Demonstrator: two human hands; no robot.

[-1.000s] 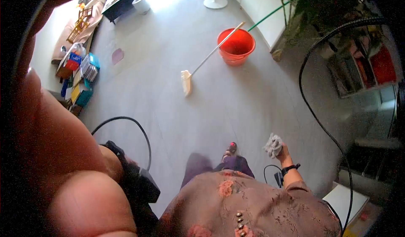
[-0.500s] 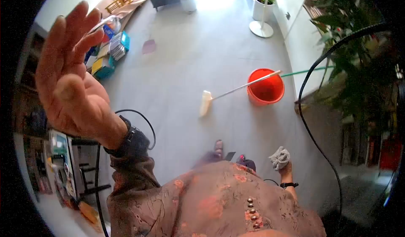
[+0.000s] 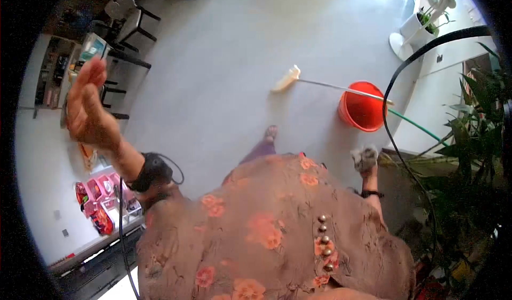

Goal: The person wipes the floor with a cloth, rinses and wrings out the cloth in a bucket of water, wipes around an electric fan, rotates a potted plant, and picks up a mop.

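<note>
My left hand (image 3: 95, 116) is raised at the left of the head view, its fingers stretched out and nothing in them. A black band sits on that wrist. Low at my right side, my right hand (image 3: 370, 167) is closed around a crumpled grey cloth (image 3: 364, 158). Ahead of that hand stands a red bucket (image 3: 350, 112) on the floor. Over the bucket lies the pole of a mop with a pale, flat head (image 3: 287, 79), which rests on the floor to the left of the bucket. A green pole (image 3: 418, 126) reaches from the bucket's right side toward the plants.
Leafy plants (image 3: 464, 150) crowd the right side. A white stand fan (image 3: 401, 46) and a potted plant (image 3: 418, 29) stand at the far right. Chairs (image 3: 128, 22) are at upper left, and pink baskets (image 3: 98, 188) at lower left. A black cable (image 3: 392, 94) hangs across the view.
My view has swung left, so the bucket, mop and fan sit further right, and pink baskets have appeared. My left hand looks lower and stays spread. The cloth is still in my right hand.
</note>
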